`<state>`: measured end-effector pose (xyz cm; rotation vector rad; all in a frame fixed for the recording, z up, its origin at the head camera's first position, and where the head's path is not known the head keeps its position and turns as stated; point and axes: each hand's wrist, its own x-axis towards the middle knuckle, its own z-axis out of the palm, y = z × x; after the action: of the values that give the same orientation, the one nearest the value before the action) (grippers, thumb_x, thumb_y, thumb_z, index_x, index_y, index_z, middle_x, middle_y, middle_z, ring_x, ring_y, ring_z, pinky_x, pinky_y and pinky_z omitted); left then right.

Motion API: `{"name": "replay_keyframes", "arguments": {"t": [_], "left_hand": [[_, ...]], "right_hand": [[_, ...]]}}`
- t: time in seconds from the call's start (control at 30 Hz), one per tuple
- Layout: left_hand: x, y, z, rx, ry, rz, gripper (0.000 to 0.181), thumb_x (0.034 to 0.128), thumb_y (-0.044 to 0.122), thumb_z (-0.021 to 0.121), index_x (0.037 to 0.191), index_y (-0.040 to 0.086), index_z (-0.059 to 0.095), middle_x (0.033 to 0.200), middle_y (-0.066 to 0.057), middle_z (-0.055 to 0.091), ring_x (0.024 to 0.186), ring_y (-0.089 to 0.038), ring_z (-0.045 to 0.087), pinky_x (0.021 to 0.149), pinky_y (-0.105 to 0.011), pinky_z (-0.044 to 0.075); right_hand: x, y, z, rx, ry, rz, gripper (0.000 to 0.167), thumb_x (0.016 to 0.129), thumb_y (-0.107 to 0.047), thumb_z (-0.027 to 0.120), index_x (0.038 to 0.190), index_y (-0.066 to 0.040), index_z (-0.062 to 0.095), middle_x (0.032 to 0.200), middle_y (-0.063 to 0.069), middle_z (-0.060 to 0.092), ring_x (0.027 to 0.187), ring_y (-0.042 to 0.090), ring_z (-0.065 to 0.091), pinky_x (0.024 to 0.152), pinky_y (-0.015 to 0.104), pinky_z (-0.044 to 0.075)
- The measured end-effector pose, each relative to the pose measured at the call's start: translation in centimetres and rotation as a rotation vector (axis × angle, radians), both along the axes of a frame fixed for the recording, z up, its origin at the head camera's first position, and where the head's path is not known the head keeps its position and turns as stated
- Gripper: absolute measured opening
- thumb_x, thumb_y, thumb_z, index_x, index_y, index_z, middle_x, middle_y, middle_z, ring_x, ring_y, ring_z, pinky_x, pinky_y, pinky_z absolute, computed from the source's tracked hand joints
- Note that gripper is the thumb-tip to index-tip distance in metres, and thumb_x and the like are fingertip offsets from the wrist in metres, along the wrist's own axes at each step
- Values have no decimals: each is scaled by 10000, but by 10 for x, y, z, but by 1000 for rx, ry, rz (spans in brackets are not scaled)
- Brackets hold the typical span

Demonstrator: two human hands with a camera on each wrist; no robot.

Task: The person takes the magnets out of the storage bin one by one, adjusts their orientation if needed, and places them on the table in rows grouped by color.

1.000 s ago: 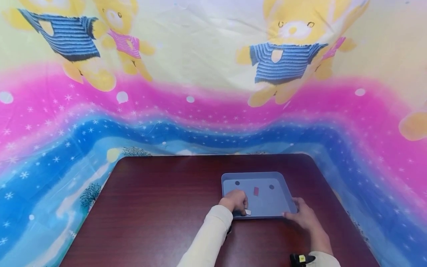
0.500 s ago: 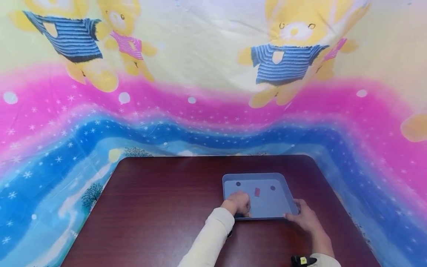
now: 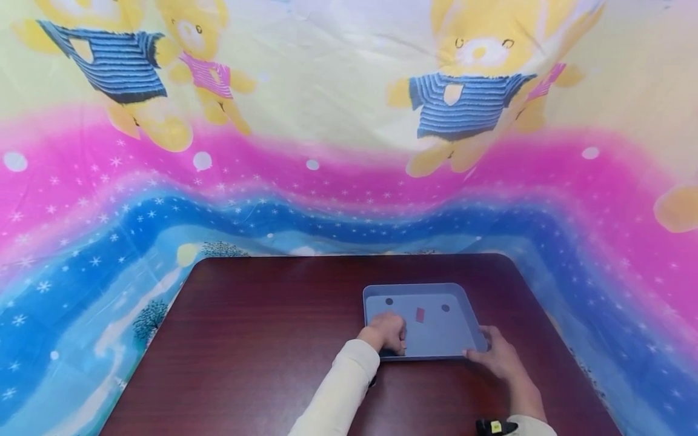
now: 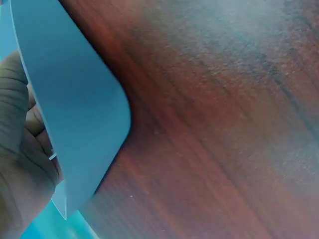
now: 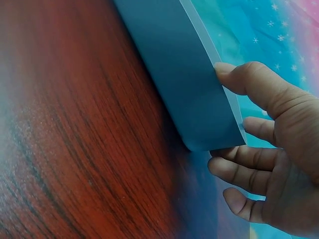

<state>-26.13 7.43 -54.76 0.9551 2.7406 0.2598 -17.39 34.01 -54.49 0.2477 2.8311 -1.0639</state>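
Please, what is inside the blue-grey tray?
The blue-grey tray shows two dark discs and a red rectangle on its floor. The left hand is also inside; whatever lies beneath it cannot be seen.

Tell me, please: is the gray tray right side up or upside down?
Right side up: the tray shows its open inside, and a red piece lies within its walls.

Reaches forward with both arms (image 3: 335, 393) — curls left hand (image 3: 388, 330) palm down — holds right hand (image 3: 497, 351) with thumb (image 5: 256, 82) and fingers (image 5: 239, 174) apart.
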Motion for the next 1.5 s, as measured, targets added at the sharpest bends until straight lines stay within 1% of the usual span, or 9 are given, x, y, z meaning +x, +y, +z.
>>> {"name": "replay_keyframes", "arguments": {"t": [0.13,0.3,0.53,0.77,0.97,1.07,1.27,1.4,1.5], "left_hand": [[1,-2,-1,38,-5,28,238,655,296,800,586,244,579,572,153,499,569,-30,461,491,-185,377],[1,-3,-1,53,2,60,246,629,312,818,588,247,585,573,155,497,572,-31,460,508,-182,384],[3,-5,-4,61,22,57,277,681,352,766,553,230,552,521,144,458,522,-39,435,491,-197,365],[1,-6,-5,42,29,41,203,641,374,808,606,276,634,587,188,512,589,-18,485,555,-187,405],[1,-10,-4,60,35,44,206,624,370,830,617,285,643,599,199,517,603,-9,485,559,-186,406],[3,-12,-4,97,46,48,215,628,379,820,618,287,626,596,199,500,591,-6,470,542,-186,398],[8,-18,0,269,88,46,186,615,328,796,620,286,615,567,207,479,553,6,444,500,-169,379],[13,-23,0,371,87,49,154,619,314,786,670,281,644,612,226,503,563,28,442,497,-148,374],[16,-26,0,413,104,37,158,622,313,786,711,259,668,679,208,532,599,26,448,524,-134,379]], "right_hand": [[1,0,0,3,-3,-6,913,734,-394,768,1343,90,290,1298,388,347,1120,524,401,853,583,377],[1,1,1,-1,-5,-12,917,737,-392,766,1345,98,285,1304,391,341,1131,527,392,866,583,370],[2,1,-3,-4,-9,-27,939,734,-426,758,1355,85,274,1317,388,326,1140,531,378,877,594,355],[2,0,-6,-6,-17,-41,950,732,-434,756,1363,80,264,1316,388,327,1133,524,390,877,595,356],[2,0,-5,-5,-8,-42,941,736,-420,755,1362,86,267,1310,386,336,1125,521,401,875,592,360],[2,-1,-6,-3,6,-40,919,742,-395,756,1356,90,275,1297,386,353,1108,514,422,864,585,371],[2,-1,-7,0,28,-32,899,751,-385,751,1348,97,282,1287,387,360,1089,506,437,850,581,382],[2,-1,-8,-7,30,-31,899,753,-381,750,1353,95,278,1291,385,358,1089,502,437,850,582,381],[1,-1,-8,-6,34,-31,900,752,-379,752,1354,95,278,1282,383,370,1073,490,455,841,576,389]]}}
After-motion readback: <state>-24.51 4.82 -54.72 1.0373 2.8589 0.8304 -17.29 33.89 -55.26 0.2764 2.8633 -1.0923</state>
